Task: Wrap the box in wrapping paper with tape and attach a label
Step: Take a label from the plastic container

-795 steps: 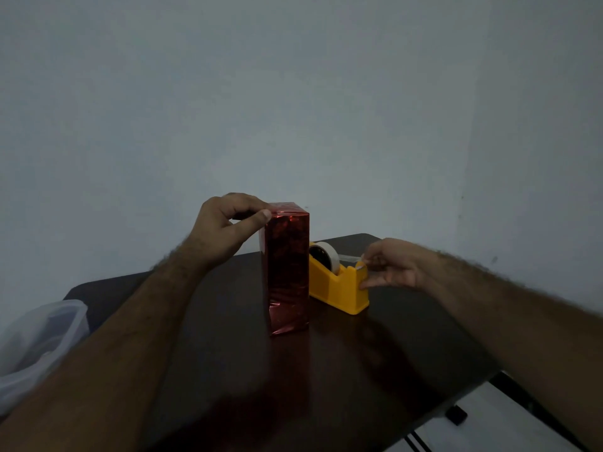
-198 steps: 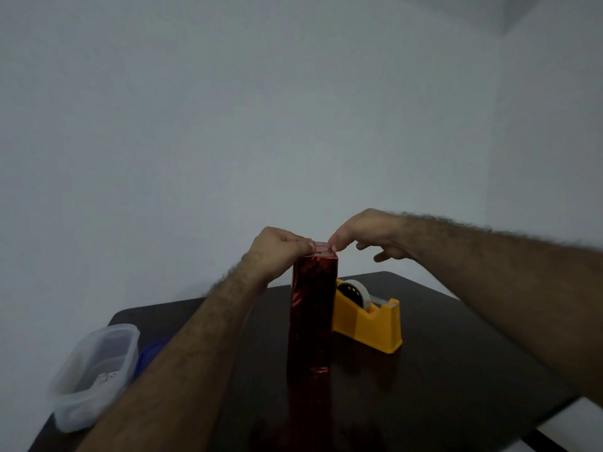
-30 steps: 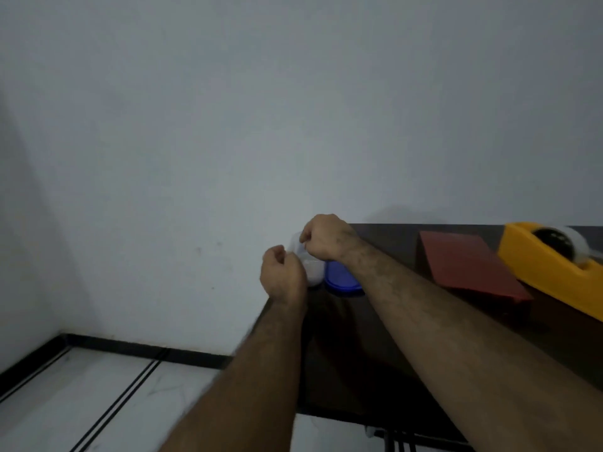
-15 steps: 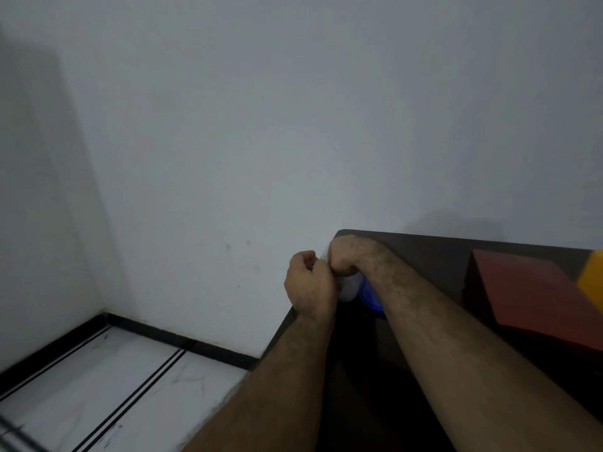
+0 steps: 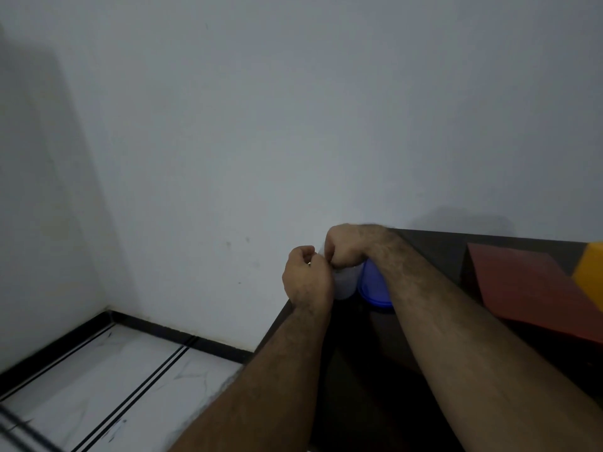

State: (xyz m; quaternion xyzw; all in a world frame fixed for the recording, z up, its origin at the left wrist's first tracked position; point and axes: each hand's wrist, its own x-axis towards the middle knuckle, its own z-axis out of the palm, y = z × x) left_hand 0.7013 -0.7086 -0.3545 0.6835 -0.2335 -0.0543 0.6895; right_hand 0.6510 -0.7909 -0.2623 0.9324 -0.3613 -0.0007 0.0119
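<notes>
The fingers of the left hand (image 5: pixel 308 278) are seen curled inward toward the palm, knuckles up, at the near left corner of the dark table (image 5: pixel 437 249); whether anything is pinched between them cannot be told, since the fingertips are turned away from the camera. The right hand (image 5: pixel 346 246) is bent down at the wrist just beside it, fingers likewise curled, and the two hands meet above a translucent plastic container (image 5: pixel 345 285); what, if anything, is held by the right fingers is hidden too. The container is partly covered by both hands, and a blue lid (image 5: pixel 373 287) is seen directly to its right, tucked under the right forearm. Farther right, well apart from the hands, the box wrapped in red paper (image 5: pixel 528 285) is laid flat on the table, its broad face up. At the right edge of the view, a corner of the yellow tape dispenser (image 5: pixel 591 272) is visible, overlapping the far right end of the box. Beyond the table a plain pale wall (image 5: pixel 261 125) is seen, and below left a white marble floor (image 5: pixel 107 386) with dark inlaid lines.
</notes>
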